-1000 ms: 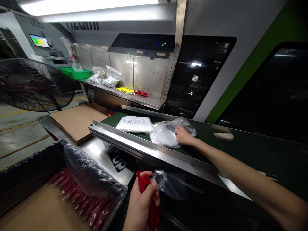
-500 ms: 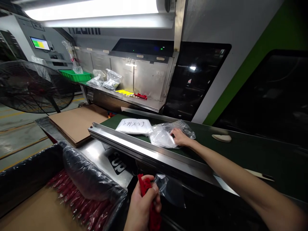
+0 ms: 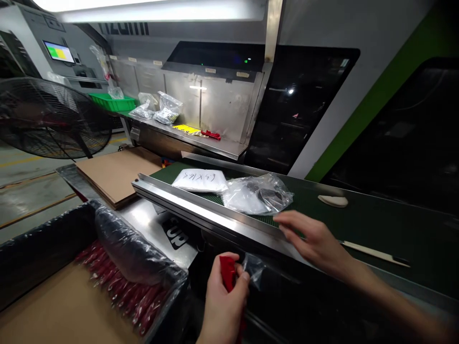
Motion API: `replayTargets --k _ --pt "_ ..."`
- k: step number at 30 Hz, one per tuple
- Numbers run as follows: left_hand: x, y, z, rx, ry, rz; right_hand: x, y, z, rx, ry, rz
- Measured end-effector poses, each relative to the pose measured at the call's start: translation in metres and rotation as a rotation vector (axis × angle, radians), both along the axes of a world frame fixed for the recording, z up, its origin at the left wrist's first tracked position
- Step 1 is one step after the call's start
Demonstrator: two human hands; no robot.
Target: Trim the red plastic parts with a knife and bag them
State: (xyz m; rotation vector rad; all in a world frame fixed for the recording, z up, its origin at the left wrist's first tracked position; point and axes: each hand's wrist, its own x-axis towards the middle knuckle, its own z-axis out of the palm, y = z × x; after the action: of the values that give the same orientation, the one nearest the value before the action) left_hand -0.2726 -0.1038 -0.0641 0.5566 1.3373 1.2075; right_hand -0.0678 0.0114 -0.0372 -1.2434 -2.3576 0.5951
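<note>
My left hand [image 3: 227, 296] is closed around a red plastic part [image 3: 227, 273], low in front of the conveyor. A small clear plastic bag [image 3: 254, 270] sticks out beside its fingertips. Over the conveyor's near rail [image 3: 201, 205] hovers my right hand [image 3: 315, 241], its fingers stretched leftward with nothing visible in them. Just beyond those fingers, a crumpled clear bag [image 3: 251, 193] of thin plastic bags rests on the green belt [image 3: 304, 196]. A white packet [image 3: 201, 180] with handwriting lies left of it.
At lower left stands a lined box [image 3: 139, 267] holding rows of bagged red parts [image 3: 118, 286]. Cardboard sheets [image 3: 118, 172] are stacked behind it. A pale rounded object [image 3: 333, 200] and a white-handled tool [image 3: 375, 253] lie on the belt. A fan [image 3: 53, 119] stands left.
My right hand has come out of the crumpled clear bag and moved toward me, over the near rail. My left hand has shifted slightly right, still holding the red part.
</note>
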Motion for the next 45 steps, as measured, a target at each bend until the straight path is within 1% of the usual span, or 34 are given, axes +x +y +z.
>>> replayTargets --k 1,2,3,4,6,8,10,12,14,15,17,19,20,21,22,23,25,26,27,28,29,31,33,35,38,41,43,45 --pt "0.006 0.000 0.001 0.015 0.050 -0.017 -0.003 -0.025 0.007 -0.024 0.021 -0.041" --pt "0.011 -0.001 0.001 0.034 0.099 -0.038 -0.006 -0.047 0.011 -0.060 0.098 -0.075" --pt "0.016 -0.002 0.001 0.053 0.141 -0.062 -0.010 -0.066 0.011 -0.090 0.155 -0.108" --pt "0.021 -0.003 0.001 0.069 0.175 -0.091 -0.013 -0.081 0.007 -0.144 0.201 -0.165" --pt "0.030 -0.006 -0.001 0.089 0.214 -0.172 -0.016 -0.100 -0.007 -0.269 0.281 -0.286" --pt "0.038 -0.006 -0.005 0.074 0.201 -0.247 -0.013 -0.110 -0.021 -0.370 0.334 -0.402" --pt "0.046 -0.004 -0.009 0.032 0.130 -0.261 -0.006 -0.114 -0.029 -0.390 0.346 -0.457" --pt "0.053 -0.001 -0.013 -0.013 0.083 -0.243 0.002 -0.118 -0.027 -0.351 0.283 -0.440" --pt "0.058 0.000 -0.019 -0.007 0.134 -0.267 0.009 -0.121 -0.019 -0.265 0.196 -0.410" --pt "0.060 0.000 -0.021 0.020 0.195 -0.311 0.011 -0.122 -0.015 -0.228 0.161 -0.401" --pt "0.062 -0.005 -0.026 0.124 0.330 -0.466 0.013 -0.124 -0.007 -0.215 0.124 -0.374" --pt "0.064 -0.010 -0.031 0.237 0.421 -0.631 0.015 -0.125 -0.004 -0.309 0.153 -0.299" --pt "0.066 -0.013 -0.033 0.272 0.453 -0.691 0.017 -0.127 -0.003 -0.346 0.190 -0.264" --pt "0.067 -0.015 -0.034 0.288 0.490 -0.725 0.020 -0.129 -0.003 -0.354 0.233 -0.256" --pt "0.069 -0.015 -0.035 0.293 0.537 -0.731 0.024 -0.132 -0.003 -0.327 0.276 -0.286" --pt "0.071 -0.015 -0.036 0.292 0.588 -0.723 0.029 -0.136 -0.004 -0.277 0.308 -0.349" --pt "0.075 -0.011 -0.037 0.268 0.640 -0.684 0.043 -0.145 -0.003 -0.121 0.305 -0.536" --pt "0.077 -0.008 -0.038 0.231 0.619 -0.651 0.050 -0.151 -0.002 -0.044 0.274 -0.617" --pt "0.079 -0.005 -0.039 0.182 0.569 -0.621 0.057 -0.157 -0.001 0.031 0.237 -0.666" --pt "0.081 -0.002 -0.040 0.126 0.509 -0.586 0.064 -0.163 -0.001 0.102 0.200 -0.680" --pt "0.083 0.002 -0.041 0.073 0.455 -0.551 0.070 -0.169 -0.001 0.171 0.168 -0.659" --pt "0.088 0.006 -0.042 0.016 0.389 -0.503 0.079 -0.181 -0.003 0.295 0.125 -0.568" --pt "0.094 0.008 -0.042 0.001 0.347 -0.484 0.085 -0.191 -0.009 0.389 0.074 -0.467" --pt "0.101 0.006 -0.040 -0.004 0.294 -0.469 0.090 -0.199 -0.018 0.451 0.016 -0.387" --pt "0.113 0.001 -0.036 -0.002 0.225 -0.448 0.097 -0.207 -0.029 0.471 -0.063 -0.276" --pt "0.122 -0.005 -0.036 0.018 0.183 -0.433 0.109 -0.214 -0.036 0.391 -0.120 -0.134" --pt "0.124 -0.010 -0.039 0.040 0.193 -0.430 0.117 -0.217 -0.042 0.366 -0.128 -0.024" --pt "0.124 -0.016 -0.041 0.068 0.248 -0.432 0.123 -0.218 -0.049 0.390 -0.116 0.049"
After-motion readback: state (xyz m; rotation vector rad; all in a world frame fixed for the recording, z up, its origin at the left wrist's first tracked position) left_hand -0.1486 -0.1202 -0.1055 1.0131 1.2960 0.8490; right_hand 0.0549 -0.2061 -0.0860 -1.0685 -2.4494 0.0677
